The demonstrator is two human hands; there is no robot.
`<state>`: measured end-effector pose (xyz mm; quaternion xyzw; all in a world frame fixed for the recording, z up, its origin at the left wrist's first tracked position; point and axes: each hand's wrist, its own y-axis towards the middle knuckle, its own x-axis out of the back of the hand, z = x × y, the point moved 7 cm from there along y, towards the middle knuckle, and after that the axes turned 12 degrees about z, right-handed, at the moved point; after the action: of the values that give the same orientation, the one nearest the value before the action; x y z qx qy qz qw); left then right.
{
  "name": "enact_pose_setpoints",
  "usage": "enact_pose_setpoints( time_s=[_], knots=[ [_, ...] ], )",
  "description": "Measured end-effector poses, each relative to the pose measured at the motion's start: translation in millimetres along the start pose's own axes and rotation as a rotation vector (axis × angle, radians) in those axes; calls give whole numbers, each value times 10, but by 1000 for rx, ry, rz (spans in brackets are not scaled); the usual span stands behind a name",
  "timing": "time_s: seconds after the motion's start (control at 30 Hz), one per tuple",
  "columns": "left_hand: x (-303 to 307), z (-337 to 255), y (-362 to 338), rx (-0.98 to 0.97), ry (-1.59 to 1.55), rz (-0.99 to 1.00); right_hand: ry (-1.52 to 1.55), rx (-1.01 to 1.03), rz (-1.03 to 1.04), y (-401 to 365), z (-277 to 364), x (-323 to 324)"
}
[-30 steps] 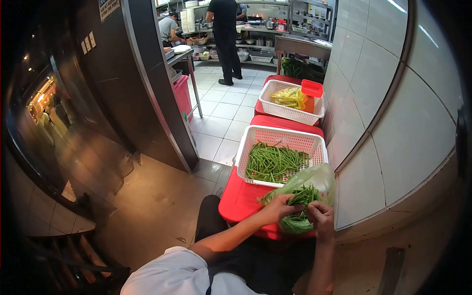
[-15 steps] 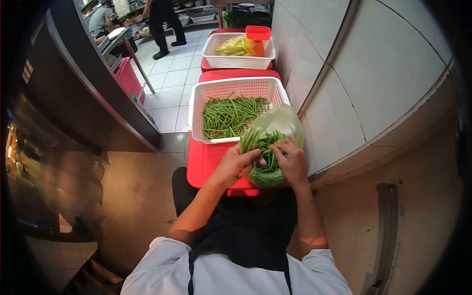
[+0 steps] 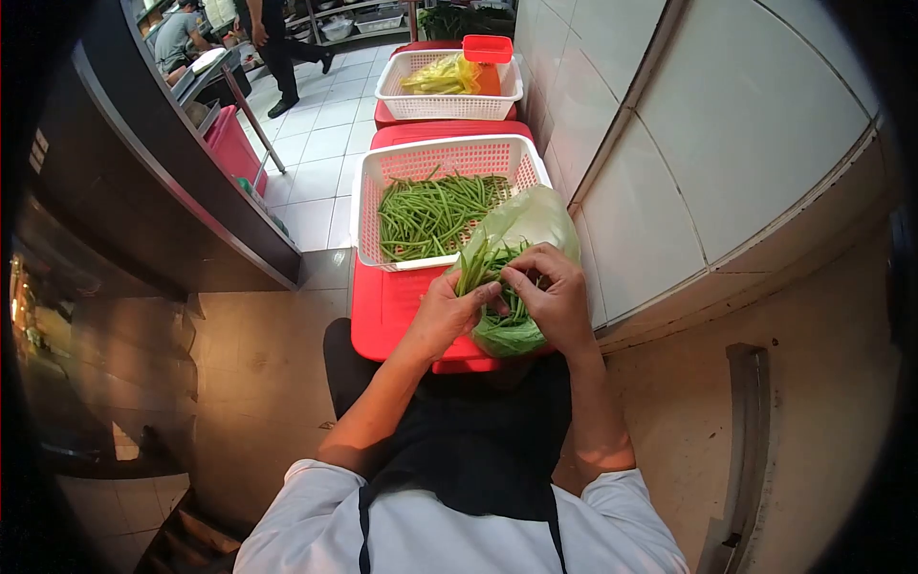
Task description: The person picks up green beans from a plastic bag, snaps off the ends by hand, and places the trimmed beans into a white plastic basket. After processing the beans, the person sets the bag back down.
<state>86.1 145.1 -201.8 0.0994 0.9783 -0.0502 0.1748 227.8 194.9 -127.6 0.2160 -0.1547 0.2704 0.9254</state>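
Observation:
My left hand (image 3: 453, 308) is closed round a bunch of green beans (image 3: 472, 269) that stands up between thumb and fingers. Close beside it, my right hand (image 3: 552, 295) has its thumb and forefinger pinched at the beans; what lies between the tips is too small to tell. Both hands are over a green plastic bag (image 3: 524, 222), open, with more beans inside. Behind the bag, a white perforated basket (image 3: 360, 212) holds a heap of green beans (image 3: 435, 212). Bag and basket rest on a red lid (image 3: 373, 320).
Farther back, a second white basket (image 3: 448, 106) holds a yellow bag (image 3: 448, 77) and a red container (image 3: 488, 49). A tiled wall (image 3: 636, 220) runs along the right. A dark panel (image 3: 182, 143) stands left. Two people are in the kitchen beyond, one walking.
The view has shifted slightly, moving the baskets up and left. My right hand has come nearer to my left at the beans. In the background, the standing person's legs have spread in a step.

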Motion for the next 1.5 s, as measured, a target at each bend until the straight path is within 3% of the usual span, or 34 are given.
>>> enact_pose_setpoints(
  time_s=[0.17, 0.27, 0.37, 0.47, 0.57, 0.63, 0.7, 0.77, 0.87, 0.97, 1.27, 1.37, 1.5],
  knots=[
    [80, 57, 38, -51, 44, -80, -210, 56, -24, -90, 68, -4],
    [13, 58, 36, -52, -51, -32, 642, -287, 35, -189, -392, -163],
    [32, 76, 47, -49, -98, -43, 1229, -302, 58, -230, -533, -185],
    [44, 63, 24, -16, -162, 11, 957, -295, -58, -248, -589, -35],
    [2, 76, 14, 12, -262, 68, 302, -369, -111, -253, -844, 105],
    [-47, 41, 15, 31, -300, 109, 5, -288, -54, -207, -763, 122],
    [-68, 26, 10, 41, -309, 131, -92, -223, -69, -195, -662, 122],
    [-74, 24, 10, 41, -291, 138, 6, -177, -158, -191, -432, 161],
    [-66, 15, 2, 80, -168, 88, 151, -29, -111, -122, -75, 168],
    [-119, -39, 19, 13, -30, 83, -182, 49, 37, -86, 153, 104],
    [-95, -62, -6, -41, 213, -11, -584, 244, -39, -153, 264, -43],
    [-113, -27, -8, -126, 213, -32, -619, 253, -168, -161, 168, -111],
    [-123, 8, -3, -60, 170, 20, -50, -54, -227, -147, -329, -31]
  ],
)
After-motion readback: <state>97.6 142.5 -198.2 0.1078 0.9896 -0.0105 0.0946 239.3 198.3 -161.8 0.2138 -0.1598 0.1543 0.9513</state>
